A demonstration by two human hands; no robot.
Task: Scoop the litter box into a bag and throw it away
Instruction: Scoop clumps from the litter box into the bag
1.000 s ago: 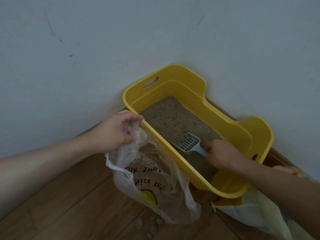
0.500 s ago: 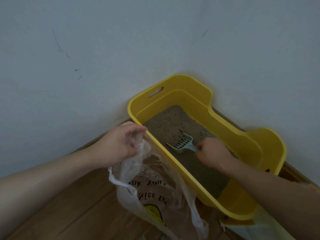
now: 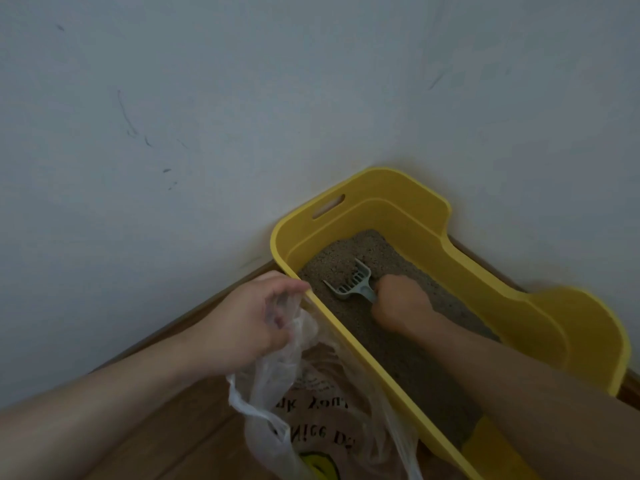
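1. Most of the view is filled by a pale grey wall (image 3: 242, 98), marked with a few dark scuffs on the left; two faces are seen meeting at a corner.
2. A wooden floor (image 3: 166, 427) is seen along the bottom left, running up to the wall base.
3. A yellow litter box (image 3: 554, 327) is set on the floor, pushed into the corner, long side along the right wall face; a handle slot is cut in its far end wall.
4. Grey-brown litter (image 3: 391, 344) is spread over the box bottom (granular, fairly level).
5. A clear plastic bag (image 3: 311, 393) with dark printed lettering and a yellow mark is held just outside the near long rim of the box, hanging toward the floor; its mouth is touching the rim.
6. The left hand (image 3: 249, 323) is closed around the gathered top edge of the bag, fingers curled in, thumb side pressed up by the box rim.
7. The right hand (image 3: 398, 306) is placed inside the box, closed in a fist round the handle of the scoop.
8. A light grey slotted scoop (image 3: 349, 282) is held low in the far half of the box, head pointing away from the person, with some litter lying in it (amount unclear).
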